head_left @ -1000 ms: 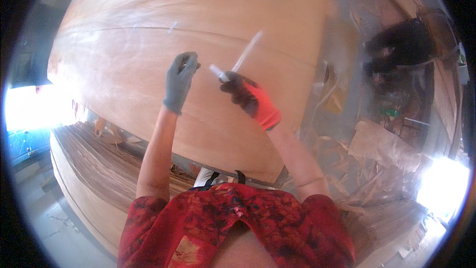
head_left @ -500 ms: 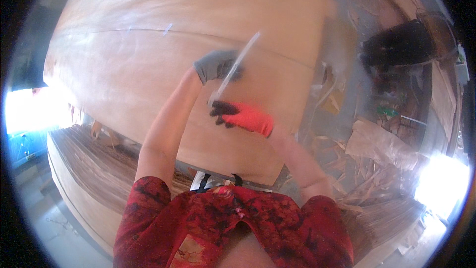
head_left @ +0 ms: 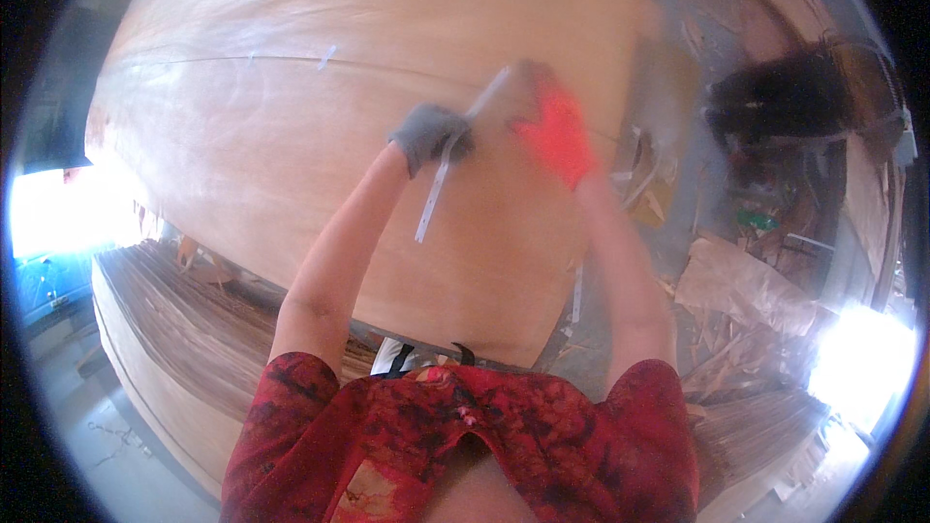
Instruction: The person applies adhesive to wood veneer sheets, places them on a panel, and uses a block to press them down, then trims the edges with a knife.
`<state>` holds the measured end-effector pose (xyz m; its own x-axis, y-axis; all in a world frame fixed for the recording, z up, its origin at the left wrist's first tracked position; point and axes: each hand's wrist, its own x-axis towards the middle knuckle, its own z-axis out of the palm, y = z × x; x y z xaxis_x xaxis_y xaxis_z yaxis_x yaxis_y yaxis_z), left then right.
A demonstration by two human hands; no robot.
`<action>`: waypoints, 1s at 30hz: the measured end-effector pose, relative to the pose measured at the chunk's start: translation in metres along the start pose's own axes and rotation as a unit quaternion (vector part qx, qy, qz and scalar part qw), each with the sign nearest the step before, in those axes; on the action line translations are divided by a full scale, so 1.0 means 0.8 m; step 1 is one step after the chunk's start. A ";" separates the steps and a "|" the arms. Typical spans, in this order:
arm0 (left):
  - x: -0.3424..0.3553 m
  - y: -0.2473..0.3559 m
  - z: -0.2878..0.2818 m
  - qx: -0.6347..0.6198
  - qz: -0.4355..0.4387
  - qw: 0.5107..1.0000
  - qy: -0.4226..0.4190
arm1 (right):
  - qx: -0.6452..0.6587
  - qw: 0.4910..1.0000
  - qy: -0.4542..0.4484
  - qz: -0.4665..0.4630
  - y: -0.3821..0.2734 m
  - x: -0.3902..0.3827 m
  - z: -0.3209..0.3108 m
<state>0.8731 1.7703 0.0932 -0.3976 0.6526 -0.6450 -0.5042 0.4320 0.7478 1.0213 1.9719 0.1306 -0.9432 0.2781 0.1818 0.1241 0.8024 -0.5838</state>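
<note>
My left hand (head_left: pixel 429 136), in a grey glove, is closed on a long, narrow whitish strip (head_left: pixel 431 208), which bends at its fingers over the middle-right of the pale wooden sheet (head_left: pixel 242 126). My right hand (head_left: pixel 552 121), in a red and dark glove, is blurred near the strip's upper end, fingers reaching forward with the thumb apart. A thin seam crosses the sheet, with small pale tape pieces (head_left: pixel 326 58) across it farther left.
A stack of thin wooden sheets (head_left: pixel 184 329) lies below the sheet at lower left. Torn veneer scraps (head_left: pixel 736 291), another stack (head_left: pixel 751 436) and a large dark object (head_left: pixel 775 97) are on the right. Bright light comes in at both sides.
My left hand has moved right onto the strip. My right hand has let go of the strip's near end and moved forward and right. The near end now reaches lower.
</note>
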 end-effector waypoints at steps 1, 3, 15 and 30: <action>0.001 -0.001 -0.001 0.017 0.002 1.000 0.010 | -0.026 0.999 -0.020 -0.001 0.003 0.006 0.007; 0.002 -0.003 -0.005 0.046 0.007 0.999 0.017 | -0.078 0.995 -0.058 -0.002 0.008 0.010 0.020; -0.010 0.011 0.008 0.077 -0.011 0.996 0.043 | -0.106 0.991 -0.077 -0.014 0.018 0.003 0.034; 0.005 0.029 -0.031 0.533 0.080 0.842 0.015 | -0.259 0.938 -0.216 -0.076 -0.008 0.024 0.035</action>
<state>0.8408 1.7679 0.1043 -0.4225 0.7468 -0.5136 0.5262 0.6635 0.5319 0.9941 1.9575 0.1155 -0.9851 -0.0110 -0.1717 0.0053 0.9956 -0.0940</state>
